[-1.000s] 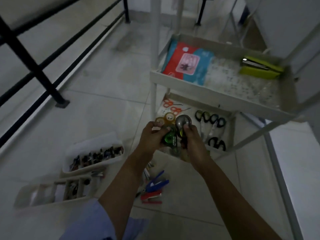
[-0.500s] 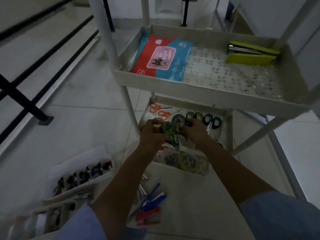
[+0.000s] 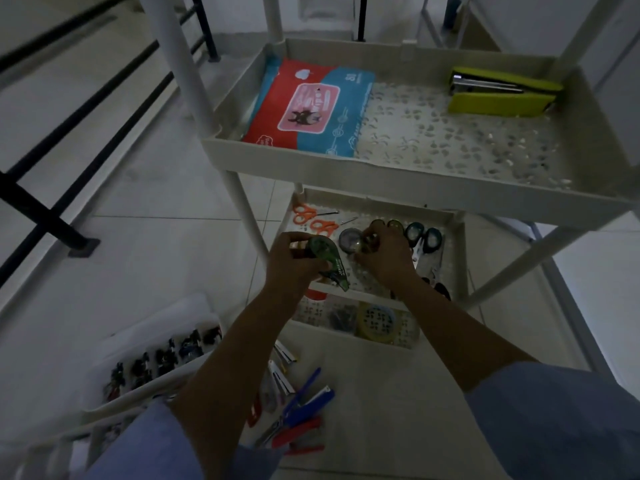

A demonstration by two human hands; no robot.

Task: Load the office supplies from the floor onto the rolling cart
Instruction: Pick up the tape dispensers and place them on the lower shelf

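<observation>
Both hands have moved forward over the middle shelf of the cart: the left grip clasps a green tape dispenser, the right grip at its three o'clock pinches a tape roll, both seemingly ready to set down; staplers wait at six o'clock.

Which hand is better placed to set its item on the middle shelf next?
Probably the right hand: its tape roll sits over the shelf beside the scissors. The left hand holds its green dispenser at the shelf's front edge.
</observation>
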